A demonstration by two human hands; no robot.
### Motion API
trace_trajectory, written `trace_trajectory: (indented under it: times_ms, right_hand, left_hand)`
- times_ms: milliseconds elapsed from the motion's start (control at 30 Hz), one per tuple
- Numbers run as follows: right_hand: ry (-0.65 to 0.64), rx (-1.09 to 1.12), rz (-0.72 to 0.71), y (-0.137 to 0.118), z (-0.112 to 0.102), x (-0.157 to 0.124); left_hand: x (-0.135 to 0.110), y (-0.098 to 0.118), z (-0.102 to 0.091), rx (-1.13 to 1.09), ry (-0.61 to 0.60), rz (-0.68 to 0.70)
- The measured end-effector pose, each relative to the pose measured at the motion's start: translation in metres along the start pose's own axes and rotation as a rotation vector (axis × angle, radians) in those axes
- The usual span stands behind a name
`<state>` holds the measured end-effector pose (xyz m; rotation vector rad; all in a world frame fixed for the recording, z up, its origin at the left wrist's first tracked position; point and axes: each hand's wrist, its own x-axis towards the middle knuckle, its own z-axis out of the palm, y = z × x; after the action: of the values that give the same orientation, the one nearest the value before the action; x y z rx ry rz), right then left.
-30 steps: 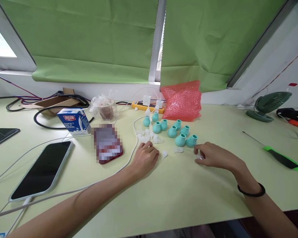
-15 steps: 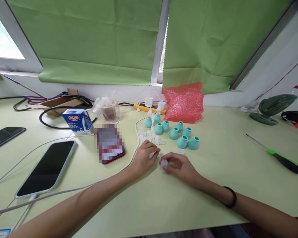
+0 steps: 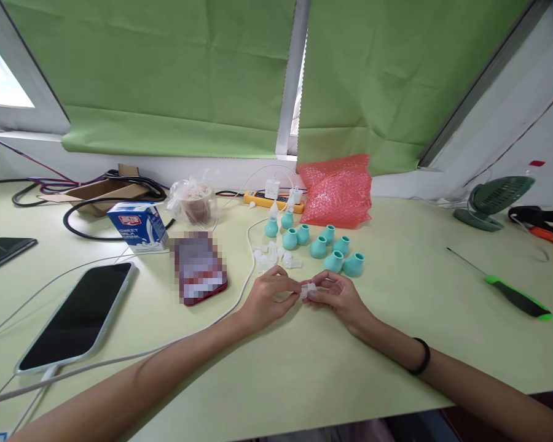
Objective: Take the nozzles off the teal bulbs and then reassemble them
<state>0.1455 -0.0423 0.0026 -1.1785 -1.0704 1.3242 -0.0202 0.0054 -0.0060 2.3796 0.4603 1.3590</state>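
A small translucent white plastic piece (image 3: 308, 290) is pinched between both hands, just above the table. My left hand (image 3: 273, 297) grips its left end with thumb and forefinger. The fingers of my right hand (image 3: 340, 299) close on its right end, covering part of it. Beyond my left hand lies a loose cluster of similar translucent pieces (image 3: 271, 256). Behind the hands stand several teal squeeze bulbs (image 3: 333, 261) with open necks. Two more bulbs farther back, one of them the bulb (image 3: 271, 228) at the left, carry pointed translucent tips.
A white cable (image 3: 239, 294) runs past my left forearm. To the left lie a blurred-screen phone (image 3: 223, 286), a black-screened phone (image 3: 76, 319) and a blue milk carton (image 3: 136, 227). Pink bubble wrap (image 3: 336, 193) and a yellow power strip (image 3: 253, 199) sit behind; a screwdriver (image 3: 516, 296) lies right.
My hands have come together. The translucent piece, held earlier by my right hand alone, is now gripped by both hands. The view has shifted slightly.
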Motion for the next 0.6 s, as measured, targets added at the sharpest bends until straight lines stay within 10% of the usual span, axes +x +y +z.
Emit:
trace_trajectory:
  times_ms: [600]
  right_hand:
    - [0.078, 0.071, 0.056, -0.0006, 0.0007, -0.0003]
  left_hand:
    - [-0.0031, 0.0044, 0.0006, 0.0, 0.088, -0.101]
